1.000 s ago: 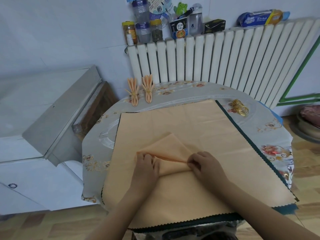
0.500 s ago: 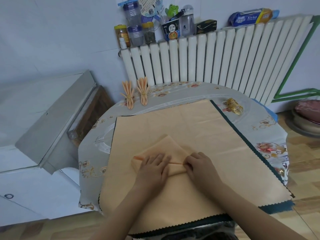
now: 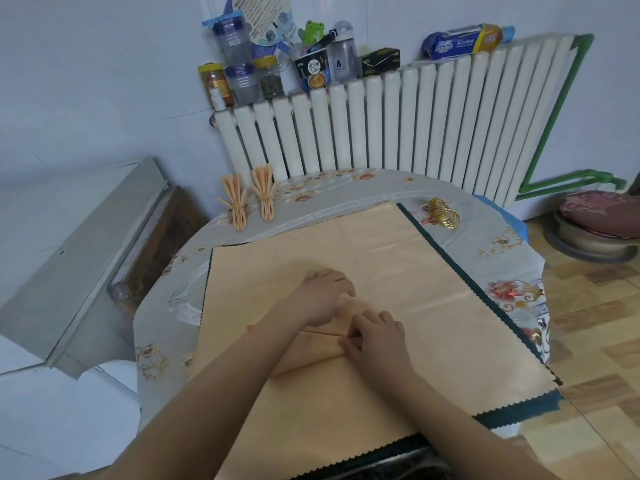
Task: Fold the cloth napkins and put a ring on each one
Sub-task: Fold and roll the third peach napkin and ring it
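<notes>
Peach napkin [image 3: 311, 348], partly pleated, lies under both hands on a bigger peach cloth [image 3: 433, 296] covering the table [image 3: 502, 244]. Changed over the last second: the left hand [image 3: 323, 296] has gone from sitting at the near-left end of the fold to reaching forward past it, palm down, fingers spread loosely over the napkin's far point, which is now hidden under them. Right hand [image 3: 375, 336] barely moved; its fingers are curled, fingertips pinching the fold ridge just left of its knuckles. The crease line runs leftward from that pinch, under the left wrist.

Meaning, as a guess: one pleat is held, and the left hand is going for the next strip of fabric to pull back toward the pinch. Folding is mid-way; no ring on this one yet.

Well beyond the left fingertips, two finished napkins [image 3: 249, 199] sit ringed and fanned by the radiator [image 3: 381, 126]. Beyond and right of the right fingers, a pile of gold rings [image 3: 443, 213] waits, untouched. At least one more napkin to ring; whether more napkins remain cannot be told.
</notes>
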Available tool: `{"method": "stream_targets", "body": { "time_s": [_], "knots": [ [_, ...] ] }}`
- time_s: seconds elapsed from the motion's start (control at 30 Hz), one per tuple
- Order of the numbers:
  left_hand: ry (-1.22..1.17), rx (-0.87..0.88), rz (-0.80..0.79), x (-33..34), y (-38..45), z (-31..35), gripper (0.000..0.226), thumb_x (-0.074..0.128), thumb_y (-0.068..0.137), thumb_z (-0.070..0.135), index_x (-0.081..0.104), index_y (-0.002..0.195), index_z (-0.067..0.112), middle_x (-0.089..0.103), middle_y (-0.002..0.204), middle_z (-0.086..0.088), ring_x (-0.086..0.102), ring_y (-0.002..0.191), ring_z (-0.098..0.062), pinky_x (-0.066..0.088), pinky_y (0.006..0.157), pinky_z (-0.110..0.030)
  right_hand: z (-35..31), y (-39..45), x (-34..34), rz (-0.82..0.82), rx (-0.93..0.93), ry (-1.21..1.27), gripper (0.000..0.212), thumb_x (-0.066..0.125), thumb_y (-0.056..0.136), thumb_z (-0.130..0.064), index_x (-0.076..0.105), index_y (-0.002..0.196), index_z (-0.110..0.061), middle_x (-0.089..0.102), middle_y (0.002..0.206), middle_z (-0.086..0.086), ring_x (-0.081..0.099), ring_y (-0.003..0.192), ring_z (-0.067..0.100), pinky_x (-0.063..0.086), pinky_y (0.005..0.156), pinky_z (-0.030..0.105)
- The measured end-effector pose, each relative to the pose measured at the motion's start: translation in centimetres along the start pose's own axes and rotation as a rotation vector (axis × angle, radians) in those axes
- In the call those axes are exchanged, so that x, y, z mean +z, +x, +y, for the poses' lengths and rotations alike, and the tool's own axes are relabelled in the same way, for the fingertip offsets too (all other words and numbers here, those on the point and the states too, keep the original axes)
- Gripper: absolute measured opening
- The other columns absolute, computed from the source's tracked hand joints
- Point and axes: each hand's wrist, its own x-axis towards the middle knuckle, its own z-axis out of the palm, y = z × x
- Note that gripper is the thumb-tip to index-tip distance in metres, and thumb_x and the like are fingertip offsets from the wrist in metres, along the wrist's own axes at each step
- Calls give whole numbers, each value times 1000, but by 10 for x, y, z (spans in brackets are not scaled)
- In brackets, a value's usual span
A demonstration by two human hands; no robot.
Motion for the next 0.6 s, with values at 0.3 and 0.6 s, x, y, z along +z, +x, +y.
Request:
{"method": "stream_targets", "body": {
  "time_s": [0.3,0.6],
  "knots": [
    [205,85,-214,-18,28,4,10,61,84,18,54,88,24,49,111,-4,46,106,-24,36,89,-33,-5,1,-5,-27,104,36,20,53,87,-35,57,106,-33,44,94,-13,39,107,17,20,77,30],
    [-62,103,335,41,-34,-9,36,48,83,20,71,110,23,60,90,-9,56,87,-31,50,70,-40,-6,0,-1,78,186,153,21,61,79,-24,49,95,-27,45,99,-8,44,103,17,22,78,28]
  ]
}}
